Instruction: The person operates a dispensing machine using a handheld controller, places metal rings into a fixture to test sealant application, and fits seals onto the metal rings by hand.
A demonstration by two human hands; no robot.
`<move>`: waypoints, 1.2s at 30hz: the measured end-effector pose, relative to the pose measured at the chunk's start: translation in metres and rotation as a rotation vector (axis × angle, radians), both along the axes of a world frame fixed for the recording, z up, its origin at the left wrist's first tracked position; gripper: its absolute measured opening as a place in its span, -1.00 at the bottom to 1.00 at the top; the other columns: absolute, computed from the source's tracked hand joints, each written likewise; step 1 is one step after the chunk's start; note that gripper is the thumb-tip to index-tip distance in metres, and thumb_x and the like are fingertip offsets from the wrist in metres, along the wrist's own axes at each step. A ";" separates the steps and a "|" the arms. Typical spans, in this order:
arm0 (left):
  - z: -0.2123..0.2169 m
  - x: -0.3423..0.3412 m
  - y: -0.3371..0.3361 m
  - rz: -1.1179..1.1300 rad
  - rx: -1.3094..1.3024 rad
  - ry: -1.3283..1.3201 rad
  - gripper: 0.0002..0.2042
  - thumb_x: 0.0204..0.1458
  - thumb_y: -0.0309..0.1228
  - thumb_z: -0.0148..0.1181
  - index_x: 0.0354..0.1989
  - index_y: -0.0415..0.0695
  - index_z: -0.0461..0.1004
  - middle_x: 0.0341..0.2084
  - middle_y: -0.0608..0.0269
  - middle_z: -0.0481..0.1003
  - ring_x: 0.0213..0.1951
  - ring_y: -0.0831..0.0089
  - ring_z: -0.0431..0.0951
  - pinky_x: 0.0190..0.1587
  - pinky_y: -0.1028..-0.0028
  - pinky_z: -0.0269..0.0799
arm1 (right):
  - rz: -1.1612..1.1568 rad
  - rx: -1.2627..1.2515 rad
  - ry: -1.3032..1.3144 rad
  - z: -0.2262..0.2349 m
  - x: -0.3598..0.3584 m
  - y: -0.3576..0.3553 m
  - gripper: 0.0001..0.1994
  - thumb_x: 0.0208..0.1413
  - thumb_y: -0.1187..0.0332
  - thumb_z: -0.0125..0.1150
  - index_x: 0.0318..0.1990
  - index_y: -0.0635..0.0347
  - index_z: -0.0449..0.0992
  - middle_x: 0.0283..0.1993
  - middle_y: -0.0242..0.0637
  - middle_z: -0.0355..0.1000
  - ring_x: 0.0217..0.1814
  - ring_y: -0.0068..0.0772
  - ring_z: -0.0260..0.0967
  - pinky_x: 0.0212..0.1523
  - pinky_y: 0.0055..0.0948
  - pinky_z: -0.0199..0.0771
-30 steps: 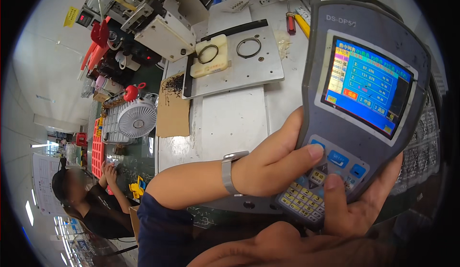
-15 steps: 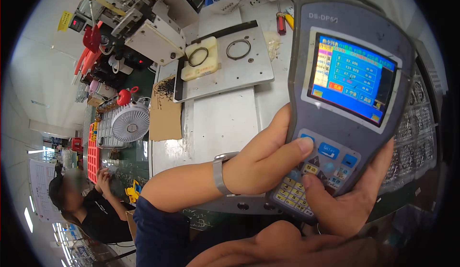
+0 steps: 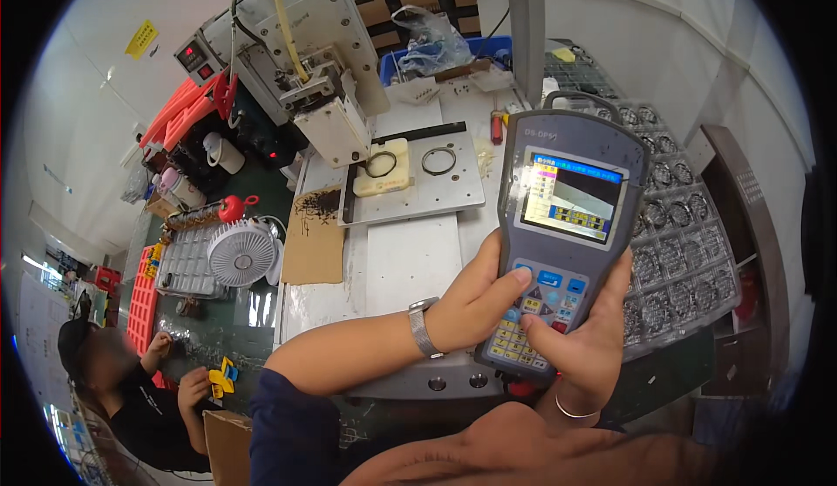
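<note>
Both my hands grip a grey handheld controller [image 3: 558,256] with a lit colour screen [image 3: 568,198] and a keypad below it. My left hand [image 3: 471,301] holds its left edge, thumb on a blue key at the upper left of the keypad. Wrapped around the lower right side, my right hand [image 3: 582,346] has its thumb over the keys at the left. Beyond the controller lies a metal plate [image 3: 417,205]. On it are a cream block [image 3: 395,181] bearing a dark ring and a second ring [image 3: 438,162] to its right.
A machine head [image 3: 331,129] stands over the plate's left side. Further left are a white fan [image 3: 241,255] and red trays [image 3: 142,299]. Clear trays of round parts [image 3: 671,233] lie at right. Cardboard [image 3: 312,251] and a screwdriver [image 3: 497,129] lie nearby. Another person [image 3: 144,407] sits at lower left.
The controller now appears smaller and lower, and more of the machine and trays shows. A blue pop-up box has gone from its screen. The other person's hands have moved apart.
</note>
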State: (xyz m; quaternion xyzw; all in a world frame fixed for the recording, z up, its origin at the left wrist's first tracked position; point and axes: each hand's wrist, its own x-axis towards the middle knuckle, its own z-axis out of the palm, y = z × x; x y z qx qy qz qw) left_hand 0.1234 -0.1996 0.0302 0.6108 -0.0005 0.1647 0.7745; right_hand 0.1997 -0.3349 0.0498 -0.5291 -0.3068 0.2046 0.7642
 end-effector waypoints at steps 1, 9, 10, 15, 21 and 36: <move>0.000 0.000 0.000 -0.006 -0.005 -0.004 -0.48 0.22 -0.43 -0.14 0.30 -0.34 -0.10 0.16 0.07 0.20 0.18 0.46 0.19 0.22 0.42 0.13 | -0.004 -0.001 0.018 0.000 -0.001 0.000 0.00 -0.30 0.72 0.19 0.35 0.23 -0.24 0.10 -0.10 0.25 0.09 -0.31 0.34 0.05 -0.37 0.41; 0.001 -0.002 -0.002 -0.009 -0.017 -0.031 -0.45 0.21 -0.43 -0.13 0.31 -0.36 -0.15 0.16 0.05 0.19 0.20 0.45 0.18 0.23 0.41 0.10 | -0.012 -0.022 0.048 0.001 -0.004 0.003 -0.12 -0.23 0.74 0.21 0.31 0.26 -0.10 0.09 -0.13 0.27 0.09 -0.36 0.34 0.05 -0.40 0.40; 0.001 -0.003 -0.003 -0.010 0.030 -0.050 -0.44 0.21 -0.43 -0.12 0.31 -0.36 -0.16 0.17 0.04 0.18 0.20 0.44 0.18 0.24 0.41 0.10 | -0.035 0.021 0.028 0.001 -0.005 0.003 -0.15 -0.22 0.74 0.21 0.29 0.27 -0.07 0.09 -0.14 0.27 0.09 -0.37 0.34 0.05 -0.41 0.40; 0.003 -0.004 -0.004 -0.004 0.057 -0.087 -0.44 0.20 -0.45 -0.11 0.30 -0.39 -0.16 0.17 0.01 0.19 0.20 0.41 0.19 0.22 0.41 0.11 | -0.055 0.047 0.042 0.002 -0.005 0.002 -0.17 -0.24 0.73 0.23 0.27 0.30 -0.01 0.08 -0.14 0.28 0.08 -0.37 0.34 0.03 -0.44 0.40; 0.006 -0.003 -0.004 0.036 0.053 -0.012 -0.46 0.17 -0.45 -0.10 0.27 -0.40 -0.10 0.12 -0.04 0.24 0.15 0.39 0.25 0.19 0.42 0.17 | -0.020 -0.026 0.011 0.002 -0.004 -0.001 -0.20 -0.12 0.67 0.22 0.30 0.23 -0.06 0.11 -0.16 0.26 0.12 -0.38 0.29 0.10 -0.38 0.32; 0.002 0.004 0.003 -0.032 0.120 -0.060 -0.41 0.20 -0.42 -0.12 0.33 -0.35 -0.21 0.23 0.02 0.09 0.27 0.41 0.07 0.29 0.38 0.01 | -0.112 -0.037 -0.020 0.000 -0.001 0.002 -0.14 -0.24 0.67 0.26 0.31 0.32 -0.03 0.12 -0.13 0.24 0.09 -0.37 0.30 0.10 -0.43 0.33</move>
